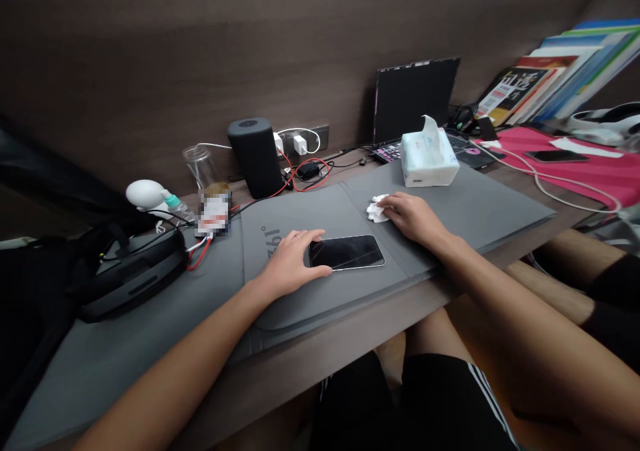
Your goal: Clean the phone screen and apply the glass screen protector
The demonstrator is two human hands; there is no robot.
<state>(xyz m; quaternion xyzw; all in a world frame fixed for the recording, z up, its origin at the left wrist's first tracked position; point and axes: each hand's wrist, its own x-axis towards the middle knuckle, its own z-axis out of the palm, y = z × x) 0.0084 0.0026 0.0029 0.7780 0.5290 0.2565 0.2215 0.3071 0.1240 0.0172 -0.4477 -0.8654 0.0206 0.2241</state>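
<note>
A smartphone (349,252) with a dark screen lies flat on the grey desk mat (295,304). My left hand (295,261) grips its left end, thumb along the near edge and fingers at the far edge. Beyond the phone and to its right, my right hand (411,218) pinches a crumpled white tissue (377,209) against the mat. A soft tissue pack (429,160), one sheet sticking up from its top, stands just past my right hand.
Behind are a laptop (417,98), a black speaker (255,158), a glass bottle (200,168) and tangled cables. A black headset (135,271) sits left. Books (575,71) and a pink mat (565,171) are at right, where another person's leg (550,288) shows.
</note>
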